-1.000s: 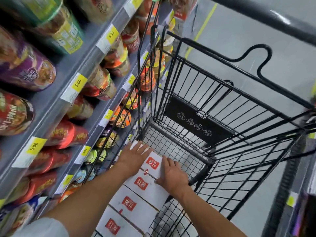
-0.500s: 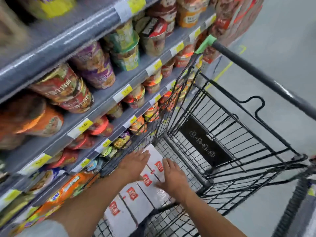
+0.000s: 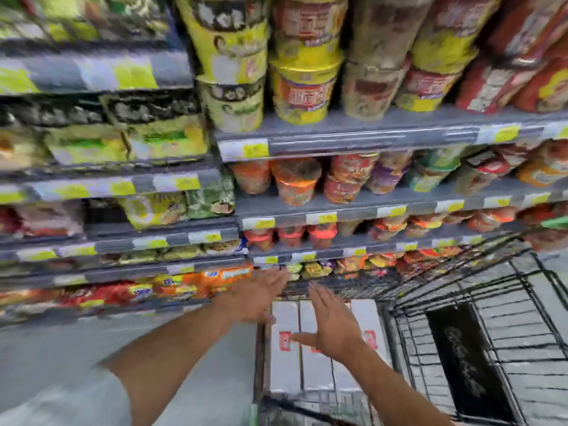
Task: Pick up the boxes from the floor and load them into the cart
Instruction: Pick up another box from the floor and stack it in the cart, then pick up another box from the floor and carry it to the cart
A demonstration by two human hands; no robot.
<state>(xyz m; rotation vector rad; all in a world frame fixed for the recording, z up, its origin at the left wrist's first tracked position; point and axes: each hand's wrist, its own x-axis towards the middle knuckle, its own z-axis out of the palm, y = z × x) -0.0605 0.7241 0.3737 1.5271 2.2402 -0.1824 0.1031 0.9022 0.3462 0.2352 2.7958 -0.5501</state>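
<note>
Inside the cart, at its end nearest the shelves, the white boxes with red labels lie side by side in a row. The head view is heavily smeared, so their edges are soft. Over them the left hand reaches toward the cart's shelf-side wire wall with a wide grip, fingers straight, holding nothing. The right hand is likewise spread flat above the middle boxes and empty. Whether either palm touches cardboard I cannot tell. No box shows on the grey floor beside the cart. The likely trouble: an outstretched left hand may catch the wire wall, or brush the noodle cups packed just beyond it. A careless sweep could also nudge the row of boxes askew.
</note>
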